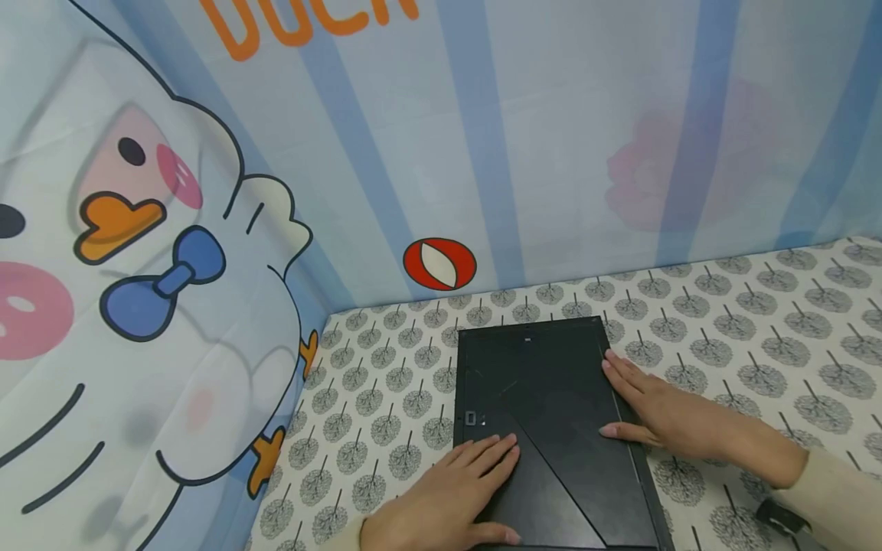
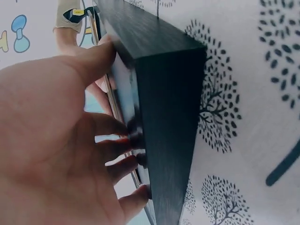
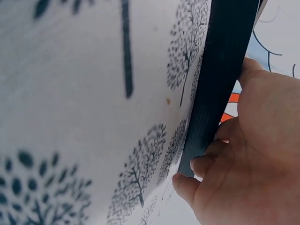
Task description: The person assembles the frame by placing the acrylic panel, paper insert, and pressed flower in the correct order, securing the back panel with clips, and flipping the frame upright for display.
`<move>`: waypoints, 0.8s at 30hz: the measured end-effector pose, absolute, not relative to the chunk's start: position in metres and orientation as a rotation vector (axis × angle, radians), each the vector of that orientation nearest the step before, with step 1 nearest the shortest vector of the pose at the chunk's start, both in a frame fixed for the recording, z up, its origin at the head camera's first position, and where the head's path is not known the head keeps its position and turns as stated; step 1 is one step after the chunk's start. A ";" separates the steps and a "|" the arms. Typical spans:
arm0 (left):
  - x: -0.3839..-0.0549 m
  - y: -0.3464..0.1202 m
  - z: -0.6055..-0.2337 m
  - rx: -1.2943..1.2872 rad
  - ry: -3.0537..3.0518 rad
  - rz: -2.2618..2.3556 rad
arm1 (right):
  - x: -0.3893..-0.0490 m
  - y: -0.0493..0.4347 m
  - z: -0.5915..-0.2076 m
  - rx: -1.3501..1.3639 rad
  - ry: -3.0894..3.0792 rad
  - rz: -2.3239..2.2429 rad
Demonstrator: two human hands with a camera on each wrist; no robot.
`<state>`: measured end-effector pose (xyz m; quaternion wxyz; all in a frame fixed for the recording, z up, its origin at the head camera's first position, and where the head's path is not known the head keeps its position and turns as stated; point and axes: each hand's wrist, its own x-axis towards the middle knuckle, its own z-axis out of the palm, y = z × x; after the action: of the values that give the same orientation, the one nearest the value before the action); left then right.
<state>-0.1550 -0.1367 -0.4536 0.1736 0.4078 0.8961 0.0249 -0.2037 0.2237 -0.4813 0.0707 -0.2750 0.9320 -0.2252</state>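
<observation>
A black picture frame (image 1: 558, 383) lies on the cloth-covered table with its back side up. A diagonal line, like the edge of a fold-out stand, crosses the lower part of that back. My left hand (image 1: 448, 490) rests on its lower left, fingers spread and fairly straight. On the right edge lies my right hand (image 1: 678, 417), fingertips on the border and thumb on the back panel. In the left wrist view, the left hand (image 2: 61, 126) touches the frame's back beside its thick side (image 2: 171, 117). The right wrist view shows the right hand (image 3: 262, 136) along the opposite side (image 3: 218, 75).
A white tablecloth (image 1: 372, 398) with a grey tree print lies under the frame. Behind stands a blue striped backdrop (image 1: 565, 153), and a big cartoon duck (image 1: 227, 383) is printed on the cloth at left. A dark band (image 1: 782, 516) sits at the right wrist.
</observation>
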 end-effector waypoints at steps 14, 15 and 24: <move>-0.155 -0.119 -0.440 1.047 2.577 -0.162 | -0.204 0.223 -0.481 -0.812 2.823 -0.653; -0.155 -0.118 -0.439 1.036 2.575 -0.171 | -0.204 0.223 -0.481 -0.813 2.824 -0.650; -0.157 -0.112 -0.440 0.956 2.567 -0.144 | -0.202 0.223 -0.483 -0.802 2.814 -0.674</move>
<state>-0.1569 -0.1124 -0.4396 0.1981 0.3416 0.9173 -0.0516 -0.2024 0.2227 -0.4829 0.0692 -0.2664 0.9350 -0.2238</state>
